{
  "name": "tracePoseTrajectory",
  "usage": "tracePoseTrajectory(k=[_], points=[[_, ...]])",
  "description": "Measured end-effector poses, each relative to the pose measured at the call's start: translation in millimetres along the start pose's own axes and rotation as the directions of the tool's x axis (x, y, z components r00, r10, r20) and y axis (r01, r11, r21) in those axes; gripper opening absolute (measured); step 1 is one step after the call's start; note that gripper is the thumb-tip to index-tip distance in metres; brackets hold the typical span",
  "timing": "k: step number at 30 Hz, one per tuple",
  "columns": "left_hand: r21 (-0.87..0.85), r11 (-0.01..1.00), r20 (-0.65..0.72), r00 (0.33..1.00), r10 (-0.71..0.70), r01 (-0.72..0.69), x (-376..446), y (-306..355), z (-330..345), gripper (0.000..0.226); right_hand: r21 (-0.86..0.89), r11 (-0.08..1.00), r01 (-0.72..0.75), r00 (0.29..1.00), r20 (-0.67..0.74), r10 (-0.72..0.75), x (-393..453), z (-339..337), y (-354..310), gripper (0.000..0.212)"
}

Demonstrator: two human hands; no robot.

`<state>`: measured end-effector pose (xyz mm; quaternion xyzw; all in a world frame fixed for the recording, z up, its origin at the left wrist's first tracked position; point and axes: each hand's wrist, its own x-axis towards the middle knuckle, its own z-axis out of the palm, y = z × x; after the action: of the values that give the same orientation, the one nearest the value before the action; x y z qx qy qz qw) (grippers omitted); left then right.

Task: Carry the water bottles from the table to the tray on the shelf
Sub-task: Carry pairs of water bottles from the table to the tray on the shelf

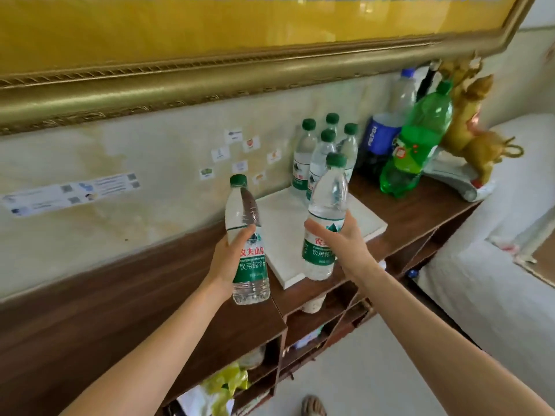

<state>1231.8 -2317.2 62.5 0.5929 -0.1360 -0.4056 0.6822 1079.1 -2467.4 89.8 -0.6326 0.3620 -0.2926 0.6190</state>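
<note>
Over the shelf (399, 205), both hands grip upright bottles: the left hand (229, 259) one short of the tray (285, 235), the right hand (345, 241) one already above its near edge, so nearer.

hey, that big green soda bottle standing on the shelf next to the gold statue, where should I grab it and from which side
Probably around the narrower upper body of the green soda bottle, just under its cap, coming from the front. It leans back and right toward the gold statue, with a blue-labelled bottle close on its left, so only the front is open for fingers.
</note>
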Motion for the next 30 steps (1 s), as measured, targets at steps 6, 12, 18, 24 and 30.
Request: tracePoseTrajectory(k=[6,12,18,24,30], points=[[-0.098,0.995,-0.261,0.965,-0.019,-0.007,40,11,28,0.040,-0.167,0.983,0.076,0.980,0.197,-0.042,100,9,8,0.082],[-0.088,0.996,-0.397,0.918,-0.017,-0.020,56,18,33,0.037,-0.210,0.968,0.136,0.956,0.285,-0.072,151,36,11,0.069],[-0.037,0.999,-0.389,0.921,0.009,-0.025,66,17,32,0.030,-0.263,0.948,0.178,0.930,0.359,-0.075,175,44,15,0.077],[0.051,0.999,-0.343,0.939,0.034,-0.018,77,20,31,0.029,-0.350,0.805,0.479,0.821,0.504,-0.270,177,25,-26,0.087],[0.093,0.995,-0.289,0.955,0.059,-0.034,84,27,31,0.023,-0.608,0.247,0.754,0.656,0.694,-0.296,165,25,-69,0.099]])
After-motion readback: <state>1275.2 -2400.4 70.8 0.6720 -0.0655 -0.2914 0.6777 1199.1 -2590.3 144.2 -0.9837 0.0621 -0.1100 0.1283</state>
